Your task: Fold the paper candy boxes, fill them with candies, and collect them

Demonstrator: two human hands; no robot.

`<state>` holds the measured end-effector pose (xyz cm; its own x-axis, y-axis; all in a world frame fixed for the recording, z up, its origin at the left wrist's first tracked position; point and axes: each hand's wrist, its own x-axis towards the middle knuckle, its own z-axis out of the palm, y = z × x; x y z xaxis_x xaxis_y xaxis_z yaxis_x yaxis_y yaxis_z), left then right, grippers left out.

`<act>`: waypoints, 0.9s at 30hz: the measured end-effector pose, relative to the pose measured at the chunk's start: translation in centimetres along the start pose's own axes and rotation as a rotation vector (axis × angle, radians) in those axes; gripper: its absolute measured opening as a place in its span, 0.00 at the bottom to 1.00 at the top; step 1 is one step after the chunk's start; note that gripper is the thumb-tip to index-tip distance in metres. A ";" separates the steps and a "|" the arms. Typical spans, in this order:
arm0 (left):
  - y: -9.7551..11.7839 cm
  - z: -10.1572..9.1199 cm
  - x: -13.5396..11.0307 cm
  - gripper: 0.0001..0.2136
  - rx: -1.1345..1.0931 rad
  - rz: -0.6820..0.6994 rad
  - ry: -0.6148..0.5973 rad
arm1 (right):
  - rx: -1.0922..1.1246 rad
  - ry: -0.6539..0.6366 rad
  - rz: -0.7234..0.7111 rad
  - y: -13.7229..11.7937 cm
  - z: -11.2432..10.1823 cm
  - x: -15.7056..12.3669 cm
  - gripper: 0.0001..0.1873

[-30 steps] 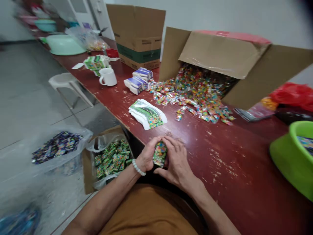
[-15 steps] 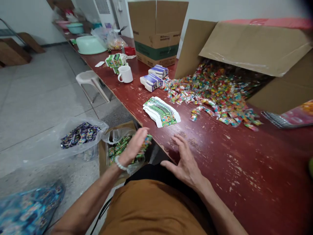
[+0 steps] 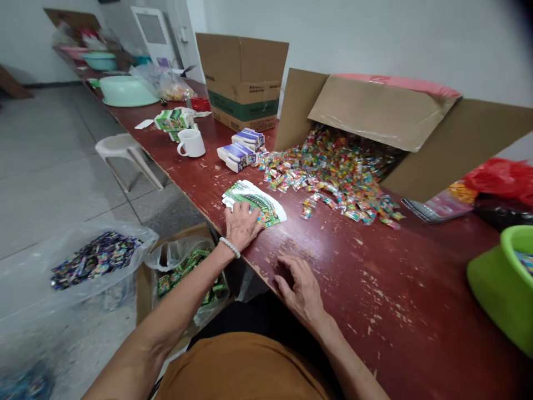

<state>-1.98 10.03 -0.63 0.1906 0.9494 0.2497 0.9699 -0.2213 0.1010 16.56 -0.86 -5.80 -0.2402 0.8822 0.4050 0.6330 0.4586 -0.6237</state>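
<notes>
My left hand point(image 3: 241, 225), with a white bead bracelet at the wrist, lies on a stack of flat green and white packets point(image 3: 260, 201) on the dark red table point(image 3: 375, 266). Its fingers rest spread on the stack's near end. My right hand point(image 3: 300, 289) lies palm down at the table's near edge, fingers apart and holding nothing. Beyond the stack, a heap of small colourful wrapped candies point(image 3: 333, 172) spills from a tipped cardboard box point(image 3: 375, 111). Below the table edge, a bag-lined carton point(image 3: 187, 272) holds filled green packets.
A white mug point(image 3: 192, 143), purple and white boxes point(image 3: 242, 149), green boxes point(image 3: 172, 119) and an upright carton point(image 3: 241, 83) stand further along the table. A green basin point(image 3: 506, 280) sits at the right. On the floor lie a clear bag of dark packets point(image 3: 94, 261) and a white stool point(image 3: 120, 150).
Both hands held a filled packet at the table edge. My left hand carried it down to the carton on the floor, then came up onto the flat packet stack. My right hand settled flat.
</notes>
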 end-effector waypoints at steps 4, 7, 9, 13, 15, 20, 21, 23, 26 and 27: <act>-0.7 -0.1 0.3 0.16 -0.034 0.005 -0.011 | 0.016 0.022 0.002 -0.1 -0.1 0.2 0.17; -0.9 -0.5 0.8 0.15 -0.093 -0.006 -0.019 | 0.028 0.018 0.006 -0.2 -0.1 0.3 0.17; -1.0 -0.8 1.3 0.15 -0.150 -0.024 -0.018 | 0.039 0.016 0.014 -0.2 -0.1 0.3 0.17; -1.1 -1.2 1.0 0.10 -0.321 -0.079 -0.032 | 0.162 0.044 0.133 -0.3 0.0 0.5 0.18; -0.9 -1.3 -0.2 0.09 -0.413 -0.096 -0.051 | 0.357 0.111 0.305 -0.4 -0.2 1.0 0.22; 0.9 -2.4 -5.5 0.15 -1.169 -0.168 -0.325 | 0.916 0.208 0.525 -1.3 -1.4 2.6 0.24; 1.4 -2.7 -6.5 0.16 -1.363 -0.191 -0.462 | 0.946 0.201 0.511 -1.7 -1.7 2.7 0.20; 2.2 -3.3 -8.1 0.18 -1.664 -0.184 -0.758 | 0.945 0.156 0.474 -2.5 -2.3 2.8 0.14; 3.1 -3.6 -9.1 0.21 -1.869 -0.111 -1.051 | 0.919 -0.009 0.419 -3.9 -3.1 2.6 0.12; 3.4 -3.6 -9.2 0.20 -1.882 -0.091 -1.088 | 0.926 -0.072 0.416 -4.3 -3.4 2.5 0.14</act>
<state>-1.02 -0.23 0.89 0.8108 0.5363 -0.2345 -0.1378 0.5642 0.8140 15.74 -0.95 0.17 -0.1936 0.9810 0.0156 -0.1348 -0.0109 -0.9908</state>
